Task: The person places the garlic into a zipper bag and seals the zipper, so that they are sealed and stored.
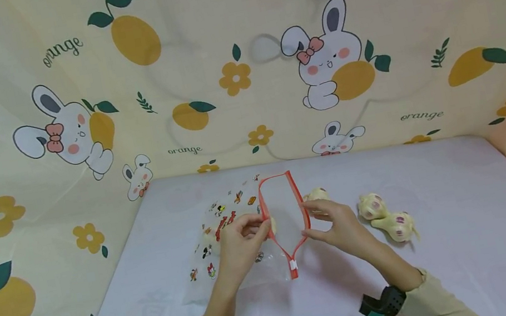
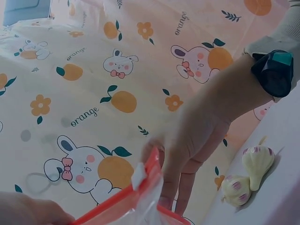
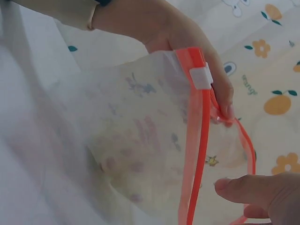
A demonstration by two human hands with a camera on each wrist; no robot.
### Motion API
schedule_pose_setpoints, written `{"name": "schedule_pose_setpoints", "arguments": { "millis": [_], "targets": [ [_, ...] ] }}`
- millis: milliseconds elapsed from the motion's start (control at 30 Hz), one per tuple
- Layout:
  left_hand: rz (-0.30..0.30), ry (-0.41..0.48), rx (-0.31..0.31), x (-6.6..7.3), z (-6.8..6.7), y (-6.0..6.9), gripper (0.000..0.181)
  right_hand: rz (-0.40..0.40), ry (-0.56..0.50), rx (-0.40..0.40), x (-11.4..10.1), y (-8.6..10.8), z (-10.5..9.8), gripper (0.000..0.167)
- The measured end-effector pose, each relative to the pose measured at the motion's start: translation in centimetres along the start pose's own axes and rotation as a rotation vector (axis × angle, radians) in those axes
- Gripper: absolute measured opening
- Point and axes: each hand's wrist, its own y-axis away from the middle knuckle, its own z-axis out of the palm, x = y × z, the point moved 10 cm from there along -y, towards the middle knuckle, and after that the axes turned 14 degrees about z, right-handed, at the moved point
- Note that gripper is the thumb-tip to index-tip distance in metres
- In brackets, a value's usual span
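A clear zip bag [image 1: 243, 261] with cartoon prints and a red slider rim lies on the table, its mouth held apart. My left hand [image 1: 242, 242] pinches the left side of the rim between thumb and fingers. On the opposite side, my right hand [image 1: 338, 222] holds the rim, thumb below the fingers. The white slider [image 3: 201, 78] sits at one end of the red strip. Through the cloudy plastic in the right wrist view shows a pale, purple-spotted bulb shape [image 3: 126, 164]; whether it is inside or behind the bag I cannot tell.
Two garlic bulbs [image 1: 371, 206] [image 1: 399, 226] lie together to the right of my right hand. Another pale bulb [image 1: 316, 194] is partly hidden behind that hand's fingers. A printed cloth [image 1: 211, 35] rises behind the white table [image 1: 478, 254].
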Motion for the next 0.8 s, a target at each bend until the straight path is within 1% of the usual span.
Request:
{"name": "schedule_pose_setpoints", "arguments": {
  "millis": [100,333,500,633,800],
  "targets": [
    [-0.003,0.004,-0.001,0.0,0.0,0.0,0.012,0.002,-0.001,0.011,0.4,-0.1,-0.3,0.053],
    [0.001,-0.007,0.001,0.0,0.0,0.0,0.013,0.016,-0.057,0.058,1.7,-0.8,-1.1,0.047],
    [0.003,-0.010,0.001,0.0,0.0,-0.1,0.013,0.082,-0.070,0.097,3.3,-1.6,-1.7,0.043],
    [0.025,-0.027,-0.002,0.1,-0.1,-0.1,0.013,0.128,-0.073,0.110,4.3,-2.2,-2.2,0.042],
    [0.014,-0.034,-0.005,0.1,-0.1,-0.1,0.013,0.164,-0.069,0.131,5.3,-2.8,-2.5,0.043]
  ]
}}
